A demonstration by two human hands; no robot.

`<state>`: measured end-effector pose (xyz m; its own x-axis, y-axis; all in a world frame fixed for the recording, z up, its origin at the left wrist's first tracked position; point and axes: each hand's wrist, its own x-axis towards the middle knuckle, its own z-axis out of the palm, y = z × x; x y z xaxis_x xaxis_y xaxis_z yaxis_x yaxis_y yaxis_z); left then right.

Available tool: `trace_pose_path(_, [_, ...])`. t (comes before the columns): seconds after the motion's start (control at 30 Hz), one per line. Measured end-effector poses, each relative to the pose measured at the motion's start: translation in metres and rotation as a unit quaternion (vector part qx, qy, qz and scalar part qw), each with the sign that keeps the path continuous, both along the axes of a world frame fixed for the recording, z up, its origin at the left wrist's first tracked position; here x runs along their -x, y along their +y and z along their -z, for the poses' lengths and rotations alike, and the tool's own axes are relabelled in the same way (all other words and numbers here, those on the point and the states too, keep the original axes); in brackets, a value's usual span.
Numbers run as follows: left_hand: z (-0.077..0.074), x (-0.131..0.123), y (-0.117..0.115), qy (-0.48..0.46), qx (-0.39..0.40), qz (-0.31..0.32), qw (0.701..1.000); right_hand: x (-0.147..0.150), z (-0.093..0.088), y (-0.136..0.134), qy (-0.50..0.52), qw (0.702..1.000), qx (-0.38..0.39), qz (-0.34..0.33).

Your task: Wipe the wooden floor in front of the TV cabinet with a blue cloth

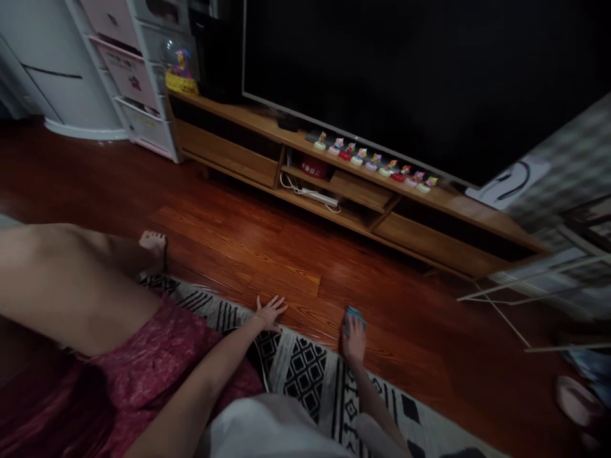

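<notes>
My left hand (270, 313) is open with its fingers spread, at the edge of the patterned rug (305, 372) where it meets the wooden floor (286, 267). Under the fingers of my right hand (354, 343) is a folded blue-green cloth (352, 311), held against the floor just past the rug. The cloth's far end shows beyond the fingertips; the rest is covered by the hand.
A low wooden TV stand (229, 114) runs across the far side, bearing a large television (405, 76) and a row of small figurines (377, 162). A white metal rack (515, 299) stands right. Drawers (126, 76) stand left. My bent leg (71, 280) lies left.
</notes>
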<state>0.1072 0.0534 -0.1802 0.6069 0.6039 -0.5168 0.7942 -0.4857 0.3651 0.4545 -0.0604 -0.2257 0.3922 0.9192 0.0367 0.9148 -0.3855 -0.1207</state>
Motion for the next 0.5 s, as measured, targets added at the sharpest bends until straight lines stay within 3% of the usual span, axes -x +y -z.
trace_pose_path(0.1, [-0.005,0.006,0.002,-0.010,0.007,0.002,1.000,-0.048,-0.001,-0.034,-0.016,0.984,0.009,0.175])
trace_pose_path(0.2, [-0.007,0.005,0.001,-0.009,0.004,0.001,1.000,-0.047,-0.001,-0.046,-0.027,0.970,0.012,0.242])
trace_pose_path(0.3, [-0.008,0.002,-0.002,0.004,0.011,0.001,1.000,-0.002,-0.005,-0.025,-0.036,0.979,0.006,0.200])
trace_pose_path(0.5, [-0.011,0.014,-0.005,0.032,0.003,-0.016,0.999,0.144,-0.002,0.042,0.013,0.999,-0.005,-0.031])
